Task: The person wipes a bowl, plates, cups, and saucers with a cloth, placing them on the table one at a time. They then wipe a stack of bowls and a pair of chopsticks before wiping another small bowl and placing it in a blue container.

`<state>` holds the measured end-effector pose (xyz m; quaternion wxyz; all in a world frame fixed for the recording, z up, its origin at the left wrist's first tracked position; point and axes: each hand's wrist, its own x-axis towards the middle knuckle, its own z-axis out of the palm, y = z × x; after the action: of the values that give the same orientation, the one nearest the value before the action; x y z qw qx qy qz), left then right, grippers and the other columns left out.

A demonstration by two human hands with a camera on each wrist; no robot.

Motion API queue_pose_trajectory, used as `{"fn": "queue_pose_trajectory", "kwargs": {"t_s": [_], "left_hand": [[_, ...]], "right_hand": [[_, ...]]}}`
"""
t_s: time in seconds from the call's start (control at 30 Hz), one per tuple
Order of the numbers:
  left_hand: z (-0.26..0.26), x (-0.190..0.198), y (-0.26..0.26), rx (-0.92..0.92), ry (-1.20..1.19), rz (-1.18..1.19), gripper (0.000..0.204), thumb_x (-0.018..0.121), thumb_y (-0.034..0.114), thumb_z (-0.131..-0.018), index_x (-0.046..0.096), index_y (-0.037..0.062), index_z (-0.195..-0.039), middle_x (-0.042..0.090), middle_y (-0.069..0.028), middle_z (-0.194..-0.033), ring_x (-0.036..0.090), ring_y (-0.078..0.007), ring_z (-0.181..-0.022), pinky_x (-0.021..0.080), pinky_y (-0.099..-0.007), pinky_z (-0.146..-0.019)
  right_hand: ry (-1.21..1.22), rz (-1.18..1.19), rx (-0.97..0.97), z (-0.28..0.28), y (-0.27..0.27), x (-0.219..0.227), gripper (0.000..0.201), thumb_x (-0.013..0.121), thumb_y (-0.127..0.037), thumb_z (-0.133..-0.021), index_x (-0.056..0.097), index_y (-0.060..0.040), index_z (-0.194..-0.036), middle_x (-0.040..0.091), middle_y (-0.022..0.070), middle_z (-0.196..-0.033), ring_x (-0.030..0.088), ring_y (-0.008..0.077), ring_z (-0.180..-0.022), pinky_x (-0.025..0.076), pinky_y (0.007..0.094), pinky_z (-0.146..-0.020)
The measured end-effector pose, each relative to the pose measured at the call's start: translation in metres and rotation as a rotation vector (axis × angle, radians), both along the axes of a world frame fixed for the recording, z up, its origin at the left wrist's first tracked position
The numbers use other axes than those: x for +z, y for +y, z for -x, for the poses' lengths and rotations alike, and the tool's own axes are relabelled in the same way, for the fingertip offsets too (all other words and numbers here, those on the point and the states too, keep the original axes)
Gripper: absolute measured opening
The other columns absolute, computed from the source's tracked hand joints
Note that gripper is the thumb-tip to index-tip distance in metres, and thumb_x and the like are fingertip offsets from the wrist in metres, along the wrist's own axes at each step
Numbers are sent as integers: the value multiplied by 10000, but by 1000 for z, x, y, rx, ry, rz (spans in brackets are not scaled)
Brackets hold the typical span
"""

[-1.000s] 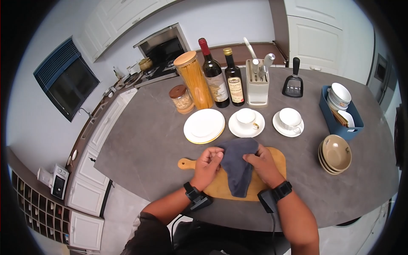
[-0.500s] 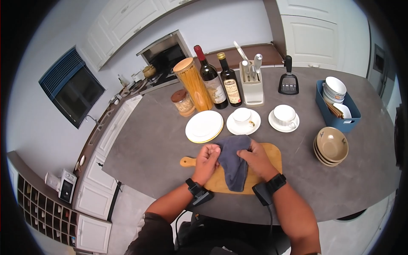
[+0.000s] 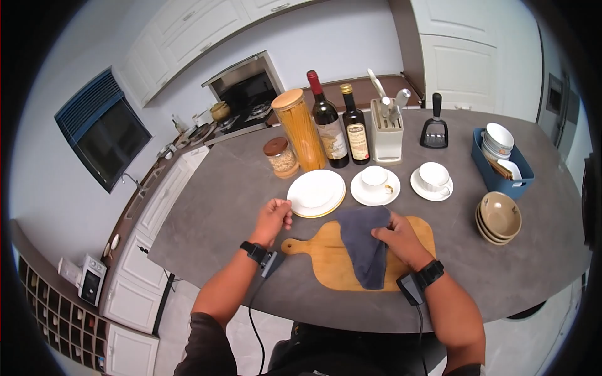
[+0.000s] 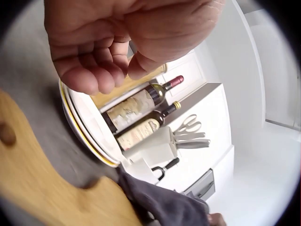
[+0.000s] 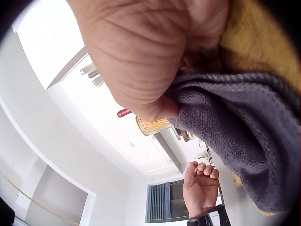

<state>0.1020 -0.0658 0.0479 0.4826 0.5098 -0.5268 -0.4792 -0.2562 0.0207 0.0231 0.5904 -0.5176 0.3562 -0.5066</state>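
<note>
A dark grey cloth (image 3: 365, 244) hangs in folds over the wooden cutting board (image 3: 329, 266), which lies flat on the counter with its handle to the left. My right hand (image 3: 404, 238) pinches the cloth at its upper right edge; in the right wrist view the thumb presses on the terry fabric (image 5: 225, 122). Off to the left, my left hand (image 3: 273, 220) is raised above the board's handle, beside the stacked white plates (image 3: 316, 193). Its fingers (image 4: 101, 77) curl loosely with nothing in them.
Behind the board stand two white cups on saucers (image 3: 375, 195), a pasta jar (image 3: 300, 135), a smaller jar (image 3: 281, 160), two bottles (image 3: 330, 131) and a knife block (image 3: 386, 138). Stacked brown bowls (image 3: 500, 216), a blue bin (image 3: 501, 178) and a black spatula (image 3: 434, 131) are at right.
My left hand has let go of the cloth and moved left, away from it. The right hand still holds the cloth over the board. The head view has shifted slightly.
</note>
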Motion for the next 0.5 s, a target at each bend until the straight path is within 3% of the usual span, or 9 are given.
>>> {"fn": "queue_pose_trajectory", "kwargs": {"t_s": [0.23, 0.3, 0.33, 0.4, 0.5], "left_hand": [[-25, -20, -55, 72, -323, -96, 384, 750, 373, -1008, 650, 8, -945, 686, -63, -784, 650, -133, -601, 547, -303, -497], [-16, -17, -60, 99, -579, -95, 535, 785, 473, -959, 688, -50, -902, 684, -102, -707, 653, -159, -548, 528, -325, -459], [-15, -17, -66, 95, -571, -89, 535, 785, 473, -959, 688, -50, -902, 684, -102, -707, 653, -159, -548, 528, -325, -459], [-14, -18, -78, 10, -768, -133, 628, 812, 523, -918, 712, -96, -886, 658, -117, -645, 636, -168, -515, 510, -339, -450], [-16, -22, -90, 16, -673, -204, 621, 825, 507, -909, 717, -104, -871, 657, -100, -669, 608, -164, -508, 492, -343, -447]], "right_hand": [[19, -8, -12, 1, -1, -6, 340, 715, -44, -969, 664, 6, -1302, 739, 29, -1154, 686, 105, -1028, 554, 291, -936], [25, -16, -16, 0, 0, -6, 334, 717, -46, -969, 668, 5, -1296, 738, 28, -1154, 686, 103, -1028, 555, 292, -933], [23, -23, -21, 0, 0, -5, 328, 720, -48, -969, 671, 5, -1289, 738, 28, -1154, 685, 102, -1027, 556, 293, -930], [34, -16, -30, -1, 0, -4, 327, 721, -47, -969, 671, 3, -1288, 739, 27, -1155, 686, 102, -1027, 556, 292, -929], [37, -11, -31, -2, 2, 0, 326, 718, -45, -971, 671, 0, -1291, 739, 25, -1155, 688, 102, -1025, 556, 290, -928]]}}
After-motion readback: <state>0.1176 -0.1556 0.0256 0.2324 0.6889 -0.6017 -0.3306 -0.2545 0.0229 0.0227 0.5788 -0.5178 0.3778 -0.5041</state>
